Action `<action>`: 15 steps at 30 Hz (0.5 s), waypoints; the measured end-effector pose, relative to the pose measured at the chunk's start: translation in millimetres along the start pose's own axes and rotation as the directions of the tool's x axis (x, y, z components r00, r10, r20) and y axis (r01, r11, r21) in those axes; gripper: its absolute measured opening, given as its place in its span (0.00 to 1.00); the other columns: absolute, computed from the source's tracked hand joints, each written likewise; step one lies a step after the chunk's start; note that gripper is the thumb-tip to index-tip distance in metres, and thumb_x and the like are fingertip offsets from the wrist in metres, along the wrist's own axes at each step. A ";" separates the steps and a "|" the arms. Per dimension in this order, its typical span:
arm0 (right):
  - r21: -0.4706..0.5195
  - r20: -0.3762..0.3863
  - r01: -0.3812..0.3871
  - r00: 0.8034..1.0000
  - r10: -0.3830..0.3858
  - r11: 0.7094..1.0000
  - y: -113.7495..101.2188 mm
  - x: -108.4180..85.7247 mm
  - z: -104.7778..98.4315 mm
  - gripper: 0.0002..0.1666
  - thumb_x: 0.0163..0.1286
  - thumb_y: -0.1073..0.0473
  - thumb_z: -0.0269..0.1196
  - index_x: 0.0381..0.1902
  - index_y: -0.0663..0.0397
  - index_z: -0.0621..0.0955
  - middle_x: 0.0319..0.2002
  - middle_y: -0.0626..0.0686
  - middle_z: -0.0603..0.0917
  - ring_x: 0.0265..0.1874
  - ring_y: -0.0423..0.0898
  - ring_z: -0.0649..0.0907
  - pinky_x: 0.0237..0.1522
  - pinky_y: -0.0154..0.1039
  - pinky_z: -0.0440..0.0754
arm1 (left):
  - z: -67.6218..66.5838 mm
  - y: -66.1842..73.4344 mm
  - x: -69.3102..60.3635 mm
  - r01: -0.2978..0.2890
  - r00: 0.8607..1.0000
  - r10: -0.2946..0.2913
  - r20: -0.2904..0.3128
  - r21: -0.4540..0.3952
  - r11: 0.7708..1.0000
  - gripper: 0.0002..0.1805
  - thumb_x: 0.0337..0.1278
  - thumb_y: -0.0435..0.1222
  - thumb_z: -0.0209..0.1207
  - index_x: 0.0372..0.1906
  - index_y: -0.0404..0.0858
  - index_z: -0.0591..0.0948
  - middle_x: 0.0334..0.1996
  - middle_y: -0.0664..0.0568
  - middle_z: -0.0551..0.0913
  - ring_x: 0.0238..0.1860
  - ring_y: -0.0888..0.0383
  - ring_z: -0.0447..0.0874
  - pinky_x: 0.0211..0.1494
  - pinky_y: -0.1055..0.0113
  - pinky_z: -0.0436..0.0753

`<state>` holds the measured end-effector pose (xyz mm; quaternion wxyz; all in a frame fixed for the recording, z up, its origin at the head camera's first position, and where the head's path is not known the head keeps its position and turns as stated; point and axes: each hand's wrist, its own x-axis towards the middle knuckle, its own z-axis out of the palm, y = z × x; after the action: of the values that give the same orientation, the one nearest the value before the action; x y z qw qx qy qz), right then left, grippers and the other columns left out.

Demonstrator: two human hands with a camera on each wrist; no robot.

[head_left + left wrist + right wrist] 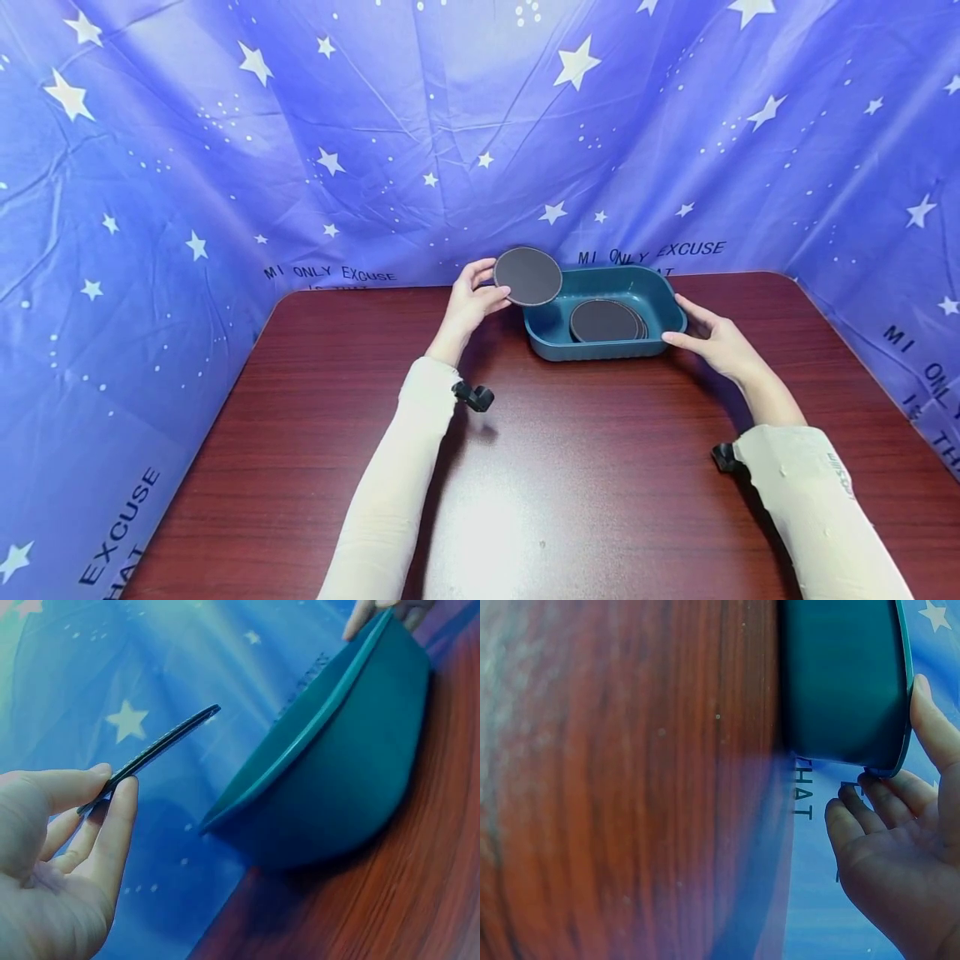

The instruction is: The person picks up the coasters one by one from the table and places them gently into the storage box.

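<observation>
My left hand (470,302) pinches a round dark coaster (528,276) with a stitched edge between thumb and fingers. It is tilted up beside the left end of a teal oblong tub (551,347), just above the rim. Edge-on in the left wrist view, the coaster (161,748) is thin and apart from the tub (330,765). Inside the tub lies a small stack of similar coasters (606,321), partly behind the front wall. My right hand (712,340) holds the tub's right end, thumb at the front corner of the rim and fingers round the end.
The tub stands near the back edge of a reddish-brown wooden table (570,467). A blue star-printed curtain (420,192) hangs close behind and on both sides.
</observation>
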<state>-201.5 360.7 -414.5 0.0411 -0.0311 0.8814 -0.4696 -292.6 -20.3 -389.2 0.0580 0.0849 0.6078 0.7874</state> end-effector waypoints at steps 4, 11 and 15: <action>-0.002 -0.001 0.001 1.000 -0.001 1.000 0.1 -0.2 0.2 0.50 0.72 0.49 0.63 0.80 0.49 0.48 0.79 0.64 0.52 0.75 0.66 0.57 0.50 0.07 0.65 | 16.0 -6.3 0.2 0.010 0.999 -0.012 0.046 0.031 0.999 0.33 0.58 0.16 0.58 0.69 0.29 0.65 0.61 0.34 0.74 0.31 0.67 0.82 0.34 0.75 0.88; 0.001 -0.005 0.006 1.000 -0.006 1.000 -0.1 -0.6 0.8 0.50 0.72 0.49 0.63 0.80 0.51 0.49 0.78 0.65 0.52 0.75 0.67 0.57 0.51 0.06 0.64 | 41.5 -16.8 1.5 0.032 0.991 -0.048 0.122 0.130 0.991 0.32 0.57 0.17 0.59 0.68 0.29 0.67 0.62 0.32 0.75 0.33 0.65 0.81 0.39 0.68 0.90; -0.002 -0.008 0.010 1.000 -0.010 1.000 0.2 -1.0 1.2 0.50 0.72 0.50 0.63 0.80 0.52 0.49 0.78 0.65 0.52 0.75 0.67 0.57 0.51 0.06 0.64 | 54.4 -20.9 2.5 0.049 0.987 -0.084 0.138 0.243 0.969 0.31 0.57 0.19 0.61 0.67 0.31 0.69 0.62 0.34 0.76 0.38 0.56 0.85 0.43 0.62 0.90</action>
<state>-200.3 359.9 -415.2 0.0350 -0.0338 0.8818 -0.4691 -284.2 37.0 -395.9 0.1183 0.1285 0.6947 0.6978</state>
